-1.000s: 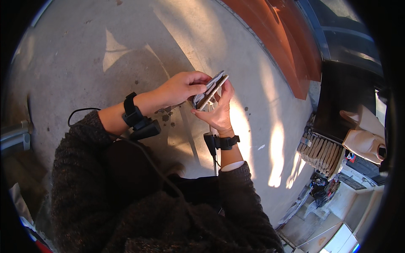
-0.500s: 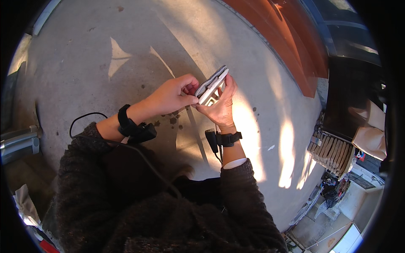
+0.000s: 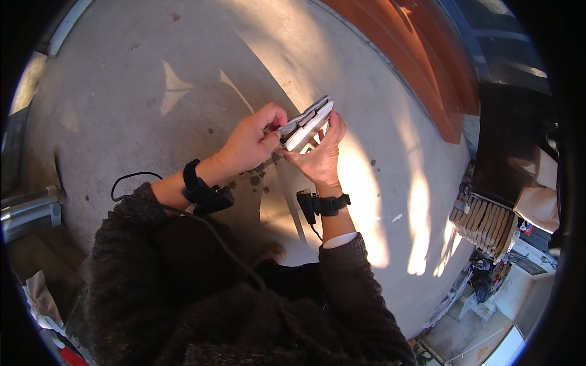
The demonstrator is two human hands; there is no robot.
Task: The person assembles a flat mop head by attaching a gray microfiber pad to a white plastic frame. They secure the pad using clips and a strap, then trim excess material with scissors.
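Note:
A flat, white, box-like thing [image 3: 309,129] is held up in front of me, tilted, its far end toward the upper right. Along its left side lies a grey, soft-looking layer [image 3: 305,113] with a dark gap between the two. My right hand [image 3: 321,157] grips the white part from below and from the right, thumb near its lower end. At the near left corner my left hand [image 3: 255,135] pinches the edge of the grey layer, fingers closed. What kind of thing this is I cannot make out. Both wrists wear black straps with small black boxes.
Grey concrete floor [image 3: 122,91] with sunlit patches lies beneath my hands. A reddish-brown panel [image 3: 421,67] stands at the upper right. Folded cardboard [image 3: 482,222] and an open box [image 3: 506,305] are stacked at the right. A black cable [image 3: 213,235] runs from my left wrist.
My left hand has shifted slightly up at the corner, and the gap between the grey layer and the white part looks wider. My right hand keeps its grip.

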